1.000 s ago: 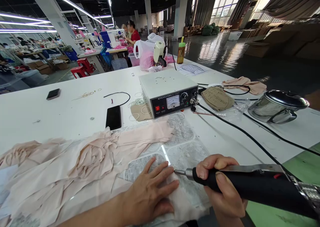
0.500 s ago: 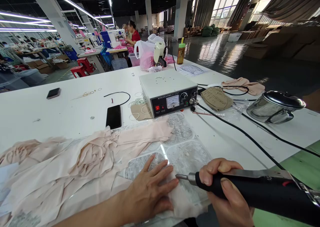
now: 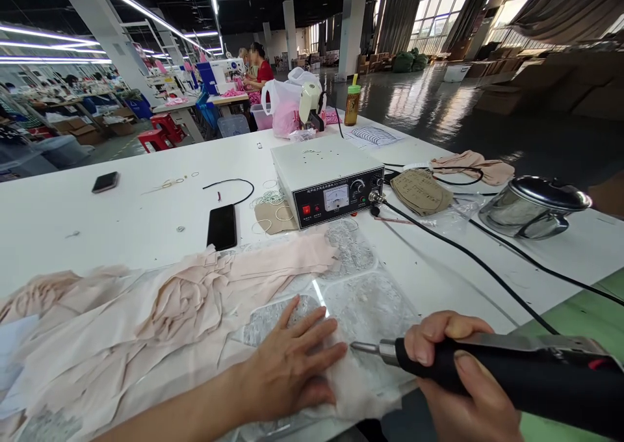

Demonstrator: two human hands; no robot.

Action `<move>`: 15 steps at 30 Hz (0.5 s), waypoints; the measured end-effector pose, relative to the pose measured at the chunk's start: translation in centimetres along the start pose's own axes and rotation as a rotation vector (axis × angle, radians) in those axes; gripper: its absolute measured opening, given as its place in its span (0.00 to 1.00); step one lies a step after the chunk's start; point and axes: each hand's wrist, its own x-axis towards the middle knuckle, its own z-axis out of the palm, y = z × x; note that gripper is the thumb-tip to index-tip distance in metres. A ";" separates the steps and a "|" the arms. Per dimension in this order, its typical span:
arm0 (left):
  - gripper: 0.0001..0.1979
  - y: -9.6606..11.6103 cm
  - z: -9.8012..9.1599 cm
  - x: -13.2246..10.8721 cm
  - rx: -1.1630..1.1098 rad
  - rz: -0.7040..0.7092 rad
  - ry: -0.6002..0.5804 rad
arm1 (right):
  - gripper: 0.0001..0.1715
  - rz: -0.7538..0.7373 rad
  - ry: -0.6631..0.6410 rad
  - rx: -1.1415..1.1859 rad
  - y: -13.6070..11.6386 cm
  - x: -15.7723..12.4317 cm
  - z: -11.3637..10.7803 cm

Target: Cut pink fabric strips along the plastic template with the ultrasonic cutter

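Note:
My left hand (image 3: 299, 357) lies flat with fingers spread, pressing a sheer pale fabric piece (image 3: 358, 390) onto a clear plastic sheet (image 3: 365, 299). In my right hand (image 3: 458, 364) is a black handheld ultrasonic cutter (image 3: 526, 370), its metal tip pointing left, just beyond my left fingertips and at or just above the fabric; contact cannot be made out. More peach fabric pieces (image 3: 180, 299) are heaped and layered to the left of my hands. A black cable (image 3: 463, 266) runs from the control box (image 3: 336, 188) toward the cutter.
A black phone (image 3: 221, 226) lies left of the box, a second phone (image 3: 106, 182) farther left. On the right are brown card patterns (image 3: 422, 192) and a steel mug (image 3: 526, 211). A green-lidded bottle (image 3: 352, 104) stands behind. A person in red (image 3: 263, 71) sits at a distant sewing machine.
My right hand has drawn the cutter a little to the right, so its tip is farther from my left fingers. My left hand has stayed almost in place.

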 end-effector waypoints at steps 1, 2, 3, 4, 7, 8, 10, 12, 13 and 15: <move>0.28 -0.1 -0.2 0.1 0.002 0.006 -0.008 | 0.05 0.001 0.010 0.006 -0.2 -0.1 -0.1; 0.28 -0.3 -0.3 0.3 0.004 0.009 -0.012 | 0.05 0.004 0.018 0.010 -0.4 -0.2 -0.2; 0.29 -0.4 -0.4 0.4 0.006 0.011 -0.015 | 0.05 0.012 0.027 0.012 -0.5 -0.2 -0.2; 0.29 -0.4 -0.5 0.5 0.006 0.010 -0.016 | 0.05 0.018 0.036 0.014 -0.6 -0.3 -0.1; 0.26 -0.4 -0.5 0.5 -0.007 0.002 -0.007 | 0.05 0.024 0.065 0.029 -0.8 -0.5 0.0; 0.24 -0.4 -0.5 0.5 -0.013 0.000 -0.002 | 0.05 0.020 0.068 0.037 -0.7 -0.5 0.0; 0.20 -0.3 -0.5 0.4 -0.024 0.002 0.008 | 0.05 0.015 0.066 0.052 -0.7 -0.5 0.1; 0.18 -0.2 -0.5 0.4 -0.023 0.002 0.018 | 0.05 0.019 0.050 0.062 -0.5 -0.4 0.1; 0.17 -0.2 -0.5 0.3 -0.020 0.000 0.020 | 0.05 0.023 0.041 0.064 -0.5 -0.4 0.1; 0.17 -0.2 -0.5 0.3 -0.008 -0.002 0.017 | 0.05 0.036 0.030 0.062 -0.4 -0.4 0.0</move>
